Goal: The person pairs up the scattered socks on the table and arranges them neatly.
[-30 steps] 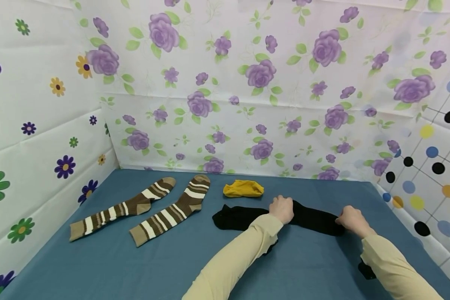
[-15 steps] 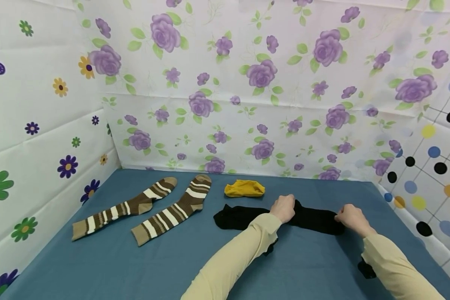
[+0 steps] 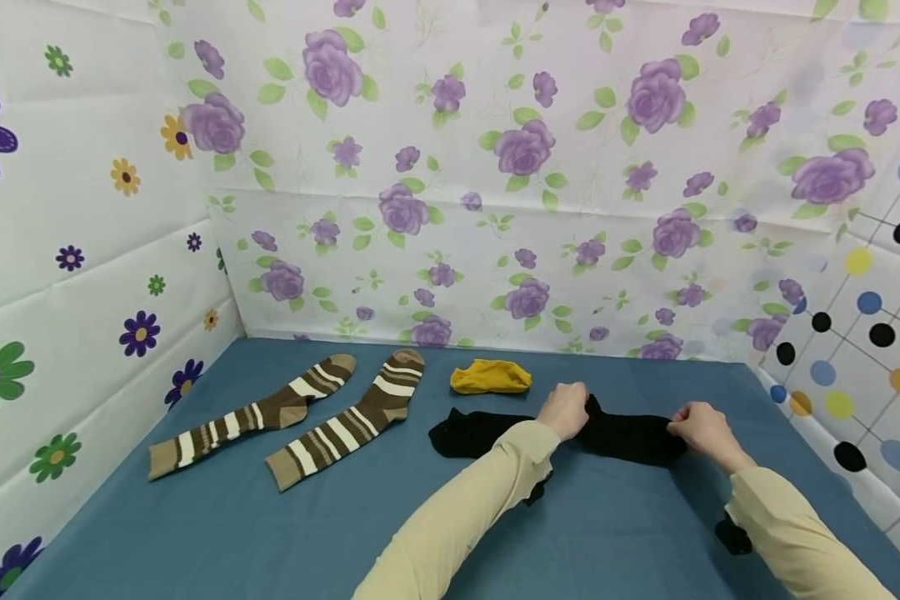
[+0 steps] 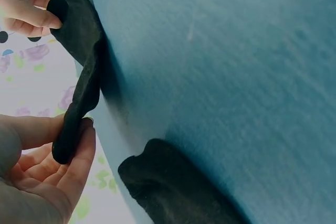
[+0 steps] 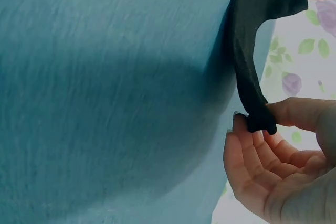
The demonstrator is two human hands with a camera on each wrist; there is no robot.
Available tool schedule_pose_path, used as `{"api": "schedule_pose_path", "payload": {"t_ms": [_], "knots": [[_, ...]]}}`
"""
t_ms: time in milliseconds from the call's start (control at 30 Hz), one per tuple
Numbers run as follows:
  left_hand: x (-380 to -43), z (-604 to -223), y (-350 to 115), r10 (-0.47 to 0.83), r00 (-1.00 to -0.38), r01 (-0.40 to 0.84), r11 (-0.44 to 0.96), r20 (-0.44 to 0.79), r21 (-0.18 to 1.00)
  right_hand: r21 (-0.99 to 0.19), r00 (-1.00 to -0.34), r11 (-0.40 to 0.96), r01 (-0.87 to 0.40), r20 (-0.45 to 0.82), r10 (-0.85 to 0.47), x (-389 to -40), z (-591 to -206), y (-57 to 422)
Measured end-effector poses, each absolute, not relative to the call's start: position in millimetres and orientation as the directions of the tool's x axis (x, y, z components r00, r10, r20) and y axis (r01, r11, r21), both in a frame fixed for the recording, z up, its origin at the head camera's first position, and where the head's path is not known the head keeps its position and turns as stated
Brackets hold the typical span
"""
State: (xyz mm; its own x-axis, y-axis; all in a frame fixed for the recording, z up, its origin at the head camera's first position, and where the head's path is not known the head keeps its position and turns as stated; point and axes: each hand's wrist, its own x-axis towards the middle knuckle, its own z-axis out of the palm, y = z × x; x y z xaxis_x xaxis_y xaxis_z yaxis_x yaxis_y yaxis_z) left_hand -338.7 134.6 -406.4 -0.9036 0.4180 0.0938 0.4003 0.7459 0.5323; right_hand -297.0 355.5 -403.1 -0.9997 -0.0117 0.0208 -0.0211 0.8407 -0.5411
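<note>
A black sock (image 3: 626, 437) is stretched sideways between my two hands, close over the blue cloth. My left hand (image 3: 565, 411) pinches its left end between thumb and fingers, and my right hand (image 3: 707, 429) pinches the opposite end. In the left wrist view, the held sock (image 4: 84, 40) bends between both hands, casting a shadow on the cloth. The right wrist view has the sock's end (image 5: 257, 119) between my right thumb and fingertips. A second black sock (image 3: 471, 434) lies flat to the left, partly covered by my left forearm.
Behind the black socks lies a bunched yellow sock (image 3: 491, 377). Two brown-and-white striped socks (image 3: 251, 417) are laid out slantwise on the left of the blue cloth (image 3: 217, 533). Flowered sheets (image 3: 450, 167) rise around the table's back and sides.
Both hands have lifted a little, raising the black sock slightly and keeping their hold on it. The other socks lie as before; the head view has shifted slightly.
</note>
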Motion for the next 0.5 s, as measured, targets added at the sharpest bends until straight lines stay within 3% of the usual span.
{"api": "schedule_pose_path", "payload": {"t_ms": [500], "knots": [[-337,-392,122,0.425,-0.897,0.417,0.729,0.118,0.542,-0.560,-0.999,0.828,-0.032,0.040,-0.012,-296,-391,342]]}}
